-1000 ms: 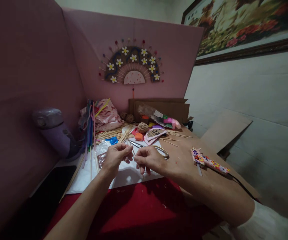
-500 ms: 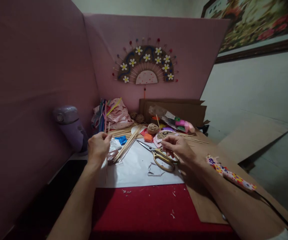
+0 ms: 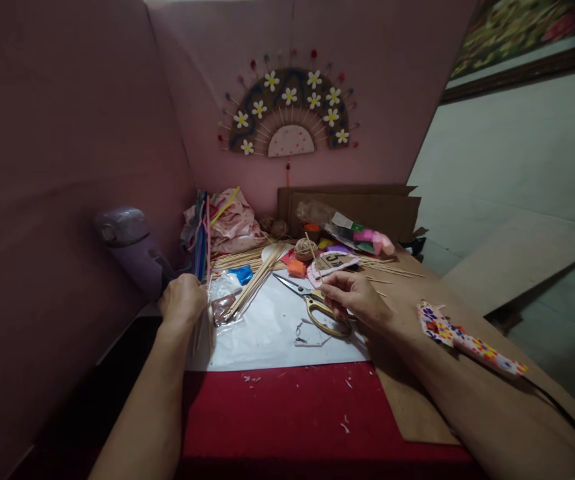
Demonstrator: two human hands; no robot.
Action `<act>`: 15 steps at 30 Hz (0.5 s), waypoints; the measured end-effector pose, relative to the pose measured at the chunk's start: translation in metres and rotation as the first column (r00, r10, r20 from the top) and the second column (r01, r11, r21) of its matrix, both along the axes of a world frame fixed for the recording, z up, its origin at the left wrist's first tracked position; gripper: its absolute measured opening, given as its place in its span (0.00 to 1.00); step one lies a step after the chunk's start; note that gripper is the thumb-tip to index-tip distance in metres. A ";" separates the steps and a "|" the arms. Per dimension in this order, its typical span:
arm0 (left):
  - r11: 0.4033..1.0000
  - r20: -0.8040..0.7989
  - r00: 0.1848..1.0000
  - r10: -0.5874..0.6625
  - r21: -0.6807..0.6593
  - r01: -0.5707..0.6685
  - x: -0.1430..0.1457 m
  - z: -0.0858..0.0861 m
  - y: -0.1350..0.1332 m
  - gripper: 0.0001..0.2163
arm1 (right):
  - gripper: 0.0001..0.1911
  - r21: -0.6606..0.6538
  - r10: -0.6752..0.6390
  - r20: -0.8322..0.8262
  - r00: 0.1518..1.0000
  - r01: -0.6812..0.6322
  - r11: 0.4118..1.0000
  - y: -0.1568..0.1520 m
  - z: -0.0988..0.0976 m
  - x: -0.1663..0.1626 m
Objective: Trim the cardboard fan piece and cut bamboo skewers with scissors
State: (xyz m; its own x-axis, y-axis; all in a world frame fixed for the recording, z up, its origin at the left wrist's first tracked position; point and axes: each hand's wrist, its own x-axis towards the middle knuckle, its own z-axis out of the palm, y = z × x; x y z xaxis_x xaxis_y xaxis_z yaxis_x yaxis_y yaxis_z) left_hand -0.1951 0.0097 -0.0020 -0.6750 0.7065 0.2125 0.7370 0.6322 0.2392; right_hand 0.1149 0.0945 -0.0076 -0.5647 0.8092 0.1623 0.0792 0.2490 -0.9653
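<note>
your right hand [image 3: 348,293] has that thin stick [image 3: 313,256] pinched near its lower end, long axis up and away, leaning a bit left, scissors [image 3: 310,293] underneath. left hand [image 3: 183,299] is curled, well apart, can't tell if it's holding anything.

My left hand [image 3: 184,300] has moved away from my right hand [image 3: 351,293], so they are well apart now, and the scissors [image 3: 328,319] show more than before.
</note>
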 end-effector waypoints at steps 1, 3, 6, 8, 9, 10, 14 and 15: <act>1.000 0.004 1.000 0.001 -0.030 -0.001 0.001 0.001 0.000 0.13 | 0.16 0.004 -0.003 -0.001 1.000 0.003 1.000 0.000 0.000 0.000; 0.996 0.017 1.000 -0.009 -0.094 0.011 0.005 0.002 -0.001 0.12 | 0.16 0.002 -0.016 -0.002 1.000 0.016 1.000 -0.001 0.000 0.000; 0.992 0.012 1.000 -0.019 -0.125 0.020 0.012 0.005 0.000 0.14 | 0.16 0.005 -0.031 -0.005 1.000 0.031 1.000 -0.002 -0.001 -0.001; 0.993 -0.025 0.998 -0.056 -0.109 0.053 0.021 0.009 0.004 0.14 | 0.16 0.018 -0.038 -0.012 0.999 0.038 0.999 -0.001 -0.002 -0.001; 0.990 -0.044 0.994 -0.103 -0.105 0.098 0.026 0.011 0.008 0.14 | 0.16 0.025 -0.041 -0.017 0.999 0.041 0.999 -0.001 -0.002 -0.001; 0.980 -0.062 0.983 -0.173 -0.112 0.165 0.033 0.013 0.012 0.12 | 0.15 0.030 -0.042 -0.022 0.999 0.043 0.999 -0.001 -0.003 -0.001; 0.873 -0.068 0.885 -0.460 -0.218 0.436 0.063 0.016 0.031 0.09 | 0.14 0.059 -0.041 -0.032 0.999 0.043 0.997 -0.002 -0.006 -0.001; 0.863 -0.075 0.875 -0.478 -0.227 0.452 0.070 0.015 0.035 0.08 | 0.13 0.073 -0.042 -0.028 0.999 0.044 0.996 -0.002 -0.006 -0.002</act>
State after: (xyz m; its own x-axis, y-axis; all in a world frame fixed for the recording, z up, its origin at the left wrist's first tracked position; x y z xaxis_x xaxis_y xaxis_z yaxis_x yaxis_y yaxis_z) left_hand -0.1252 0.0447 0.0131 -0.2345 0.9673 0.0967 0.9721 0.2323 0.0335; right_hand 0.1131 0.0925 -0.0138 -0.5246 0.8178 0.2364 0.0664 0.3161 -0.9464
